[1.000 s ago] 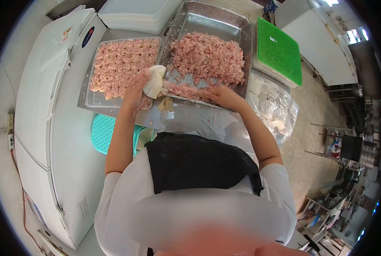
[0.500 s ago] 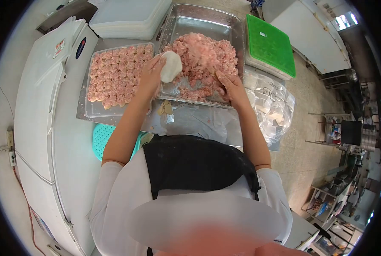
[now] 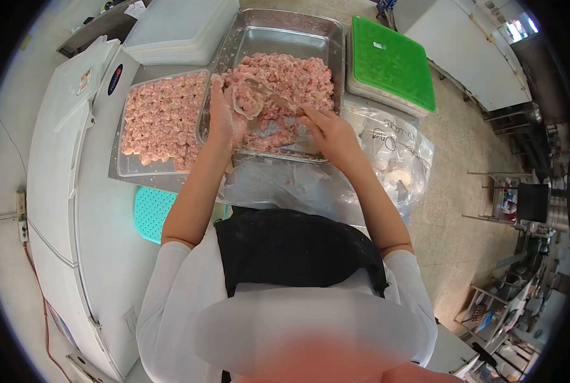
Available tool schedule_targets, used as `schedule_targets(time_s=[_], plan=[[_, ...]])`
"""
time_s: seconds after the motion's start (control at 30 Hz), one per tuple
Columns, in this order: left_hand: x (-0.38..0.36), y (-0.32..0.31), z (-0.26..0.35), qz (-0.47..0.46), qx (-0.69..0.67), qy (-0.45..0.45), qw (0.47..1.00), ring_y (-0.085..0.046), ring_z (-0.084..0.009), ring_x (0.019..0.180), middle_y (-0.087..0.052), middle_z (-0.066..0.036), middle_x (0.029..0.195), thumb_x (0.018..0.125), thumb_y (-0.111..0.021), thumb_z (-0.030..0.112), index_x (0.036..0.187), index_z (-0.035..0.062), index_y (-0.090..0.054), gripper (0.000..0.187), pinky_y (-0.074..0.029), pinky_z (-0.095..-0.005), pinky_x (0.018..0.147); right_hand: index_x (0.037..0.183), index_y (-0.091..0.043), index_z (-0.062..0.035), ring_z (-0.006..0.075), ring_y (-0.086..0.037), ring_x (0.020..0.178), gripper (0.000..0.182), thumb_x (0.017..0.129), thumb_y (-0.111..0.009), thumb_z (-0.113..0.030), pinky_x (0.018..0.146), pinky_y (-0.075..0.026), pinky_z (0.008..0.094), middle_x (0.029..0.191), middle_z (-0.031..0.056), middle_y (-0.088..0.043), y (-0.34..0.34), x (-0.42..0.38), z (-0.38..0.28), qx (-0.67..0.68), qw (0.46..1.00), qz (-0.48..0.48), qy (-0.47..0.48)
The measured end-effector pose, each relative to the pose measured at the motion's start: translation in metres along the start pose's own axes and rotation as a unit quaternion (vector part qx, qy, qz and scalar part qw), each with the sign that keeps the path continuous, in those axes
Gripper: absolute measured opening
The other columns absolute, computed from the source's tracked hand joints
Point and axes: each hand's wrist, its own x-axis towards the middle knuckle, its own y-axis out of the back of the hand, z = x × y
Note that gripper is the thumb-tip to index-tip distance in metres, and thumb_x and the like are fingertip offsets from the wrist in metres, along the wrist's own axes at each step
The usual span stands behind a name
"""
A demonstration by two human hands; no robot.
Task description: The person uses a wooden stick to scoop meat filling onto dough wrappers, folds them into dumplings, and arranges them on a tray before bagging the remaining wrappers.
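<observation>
Left hand (image 3: 224,118) fingers cupping wrapper (image 3: 243,102), right hand (image 3: 326,131) fingers pinching spatula (image 3: 272,96)

The left hand (image 3: 224,118) covers most of the dumpling wrapper (image 3: 241,102) it cups, so only an edge shows. The thin tool (image 3: 273,99) in the right hand (image 3: 326,131) is too small to name, and its handle is hidden by the fingers. Both forearms hide the near rim of the steel pan (image 3: 278,35). Print on the plastic bag (image 3: 397,153) is unreadable. A blurred patch covers the lower torso.
</observation>
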Motion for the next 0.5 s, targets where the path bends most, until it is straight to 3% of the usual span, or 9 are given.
schedule_targets(time_s=[0.03,0.07,0.1,0.13,0.2,0.3,0.37,0.43,0.5], plan=[[0.001,-0.003,-0.001,-0.205,-0.111,0.067,0.970,-0.053,-0.0290,0.115,-0.055,-0.017,0.124,0.098,-0.022,0.054,0.132,-0.0032,-0.044,0.071,-0.041,-0.0415,0.101,0.117,-0.062,-0.0091,0.0348,-0.063,0.086,0.030,0.092,-0.055,-0.023,0.073,-0.050,0.0418,0.099,0.0168,-0.065,-0.006,0.004,0.014,0.001,1.000,-0.001,0.000],[-0.003,-0.006,-0.007,-0.203,-0.110,0.069,0.970,-0.053,-0.0290,0.115,-0.055,-0.017,0.124,0.098,-0.022,0.054,0.132,-0.0032,-0.044,0.071,-0.041,-0.0415,0.101,0.112,-0.062,-0.0091,0.0348,-0.063,0.084,0.026,0.093,-0.053,-0.024,0.071,-0.051,0.0428,0.094,0.0175,-0.064,-0.019,0.011,0.037,-0.063,0.998,-0.009,0.004],[-0.012,-0.048,-0.013,-0.002,0.036,0.042,0.998,-0.053,-0.0294,0.114,-0.055,-0.019,0.125,0.098,-0.022,0.055,0.132,-0.0051,-0.043,0.072,-0.041,-0.0403,0.101,0.107,-0.062,-0.0091,0.0347,-0.064,0.082,0.025,0.093,-0.050,-0.025,0.068,-0.052,0.0438,0.088,0.0181,-0.063,-0.026,0.013,0.051,-0.128,0.992,-0.018,0.009],[-0.016,-0.074,-0.016,0.199,0.180,0.008,0.963,-0.054,-0.0298,0.114,-0.054,-0.021,0.126,0.098,-0.022,0.055,0.133,-0.0070,-0.042,0.074,-0.041,-0.0390,0.102,0.107,-0.062,-0.0091,0.0347,-0.064,0.082,0.025,0.093,-0.050,-0.025,0.068,-0.052,0.0438,0.088,0.0181,-0.063,-0.018,0.012,0.057,-0.127,0.992,-0.018,0.012],[-0.015,-0.079,-0.012,0.199,0.177,-0.019,0.964,-0.053,-0.0308,0.115,-0.053,-0.021,0.127,0.097,-0.024,0.056,0.133,-0.0078,-0.041,0.075,-0.040,-0.0395,0.102,0.105,-0.061,-0.0072,0.0348,-0.064,0.082,0.024,0.093,-0.049,-0.024,0.067,-0.052,0.0443,0.090,0.0164,-0.064,0.003,0.011,0.065,-0.231,0.966,-0.115,0.016],[-0.011,-0.075,-0.015,0.205,0.109,-0.055,0.971,-0.051,-0.0324,0.118,-0.051,-0.023,0.129,0.096,-0.026,0.058,0.133,-0.0087,-0.040,0.077,-0.040,-0.0409,0.102,0.109,-0.061,-0.0109,0.0336,-0.063,0.082,0.025,0.094,-0.050,-0.027,0.069,-0.050,0.0441,0.088,0.0146,-0.062,0.031,0.003,0.028,-0.165,0.984,-0.050,-0.035],[-0.009,-0.075,-0.021,0.207,0.051,-0.069,0.975,-0.050,-0.0331,0.120,-0.050,-0.023,0.130,0.095,-0.027,0.059,0.133,-0.0087,-0.040,0.079,-0.040,-0.0419,0.102,0.110,-0.060,-0.0105,0.0334,-0.063,0.081,0.025,0.094,-0.050,-0.027,0.068,-0.050,0.0438,0.089,0.0140,-0.062,0.016,-0.002,0.030,-0.138,0.988,-0.065,0.010],[-0.011,-0.101,-0.034,0.276,0.031,-0.046,0.959,-0.050,-0.0332,0.119,-0.051,-0.022,0.128,0.094,-0.032,0.060,0.130,-0.0082,-0.043,0.078,-0.040,-0.0438,0.102,0.110,-0.059,-0.0102,0.0333,-0.063,0.080,0.025,0.094,-0.051,-0.027,0.067,-0.050,0.0436,0.089,0.0133,-0.062,0.020,-0.003,0.026,-0.109,0.990,-0.079,0.047],[-0.009,-0.093,-0.039,0.273,0.030,-0.054,0.960,-0.051,-0.0338,0.116,-0.053,-0.022,0.125,0.093,-0.036,0.060,0.127,-0.0060,-0.045,0.075,-0.039,-0.0460,0.102,0.115,-0.056,-0.0090,0.0335,-0.063,0.080,0.028,0.093,-0.052,-0.026,0.066,-0.051,0.0426,0.089,0.0131,-0.061,0.044,0.005,0.021,-0.181,0.967,-0.167,0.069]])
